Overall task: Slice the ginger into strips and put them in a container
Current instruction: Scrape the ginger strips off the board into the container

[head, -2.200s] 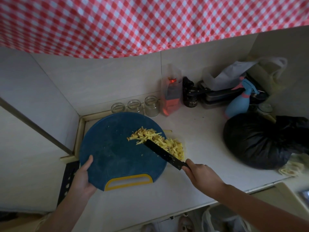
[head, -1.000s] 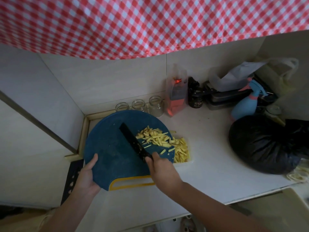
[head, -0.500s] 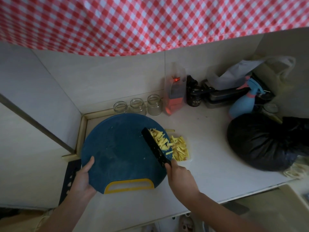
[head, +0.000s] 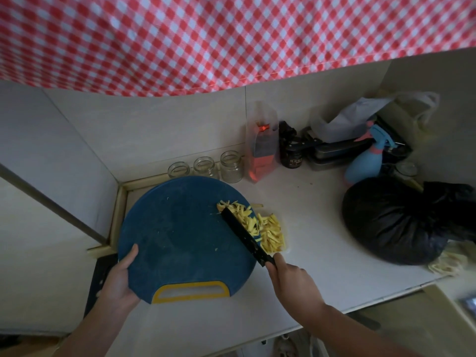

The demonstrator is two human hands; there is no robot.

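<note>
A round blue cutting board with a yellow handle slot is tilted above the counter. My left hand grips its lower left edge. My right hand grips a black knife whose blade lies across the board's right edge. Yellow ginger strips lie against the blade at that edge. More ginger strips fill a clear container on the counter just right of the board; its walls are hard to make out.
Three glass jars stand behind the board. A red pouch, a dark jar, a blue spray bottle and a black bag crowd the back right. A checked cloth hangs overhead.
The knife swept from the board's middle to its right edge, pushing ginger strips off the board into the container. My left hand kept its hold on the board.
</note>
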